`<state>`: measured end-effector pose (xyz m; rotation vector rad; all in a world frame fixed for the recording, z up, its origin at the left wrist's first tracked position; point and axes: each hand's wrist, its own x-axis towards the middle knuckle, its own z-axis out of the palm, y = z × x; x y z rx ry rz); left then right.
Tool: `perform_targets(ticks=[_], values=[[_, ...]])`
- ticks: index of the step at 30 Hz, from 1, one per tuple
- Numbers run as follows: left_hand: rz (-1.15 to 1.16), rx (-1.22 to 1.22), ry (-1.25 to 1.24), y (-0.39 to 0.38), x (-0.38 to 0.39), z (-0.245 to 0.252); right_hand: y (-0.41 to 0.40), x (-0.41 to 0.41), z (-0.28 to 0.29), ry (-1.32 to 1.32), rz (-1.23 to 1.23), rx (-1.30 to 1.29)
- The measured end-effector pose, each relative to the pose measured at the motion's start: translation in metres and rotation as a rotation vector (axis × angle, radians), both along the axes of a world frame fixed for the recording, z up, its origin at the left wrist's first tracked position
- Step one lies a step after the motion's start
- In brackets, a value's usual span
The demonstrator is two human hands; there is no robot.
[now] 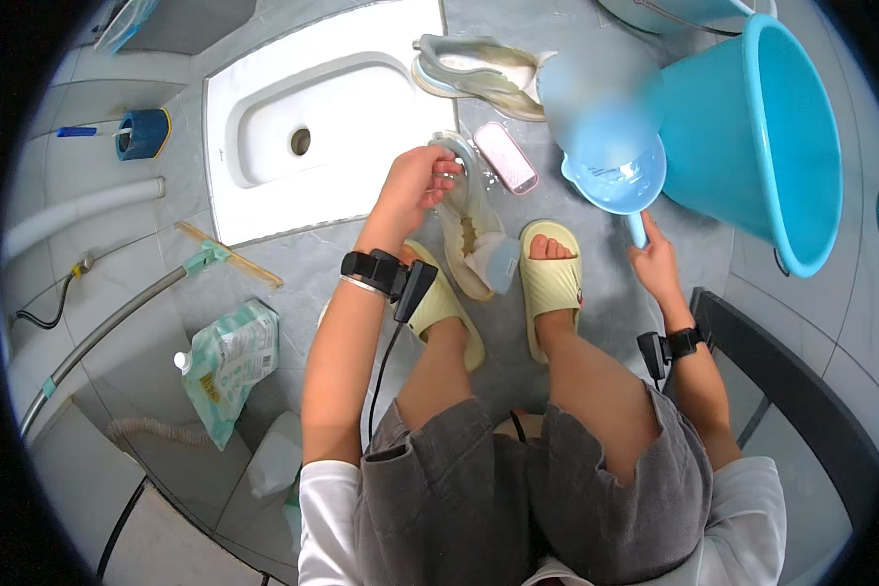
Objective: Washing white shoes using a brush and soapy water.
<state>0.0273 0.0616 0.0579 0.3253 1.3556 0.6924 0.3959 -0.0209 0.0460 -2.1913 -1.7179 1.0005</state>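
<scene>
My right hand grips the handle of a light blue plastic dipper beside a large blue bucket; a blurred patch covers the dipper's upper part. My left hand is at the heel end of a pale, wet-looking shoe, fingers curled at its rim; whether they pinch it is unclear. The shoe lies on the grey tile floor, toe towards me. A second shoe lies beyond it, partly over the squat toilet's edge. Between the shoes is a pink-and-white scrubbing brush or soap-like block.
A white squat toilet pan lies at left front. At left are a floor squeegee, a green refill pouch and a blue holder. A dark frame stands at right. My slippers flank the nearer shoe.
</scene>
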Motion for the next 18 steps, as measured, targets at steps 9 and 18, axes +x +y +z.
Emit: perform_targets(ticks=[9,18], values=[[-0.115,-0.027,0.086,0.006,0.006,-0.006,0.004,-0.015,0.001,-0.256,0.213,0.187],[0.086,-0.068,-0.015,0.001,0.001,-0.012,0.070,-0.132,-0.008,0.189,0.460,0.371]])
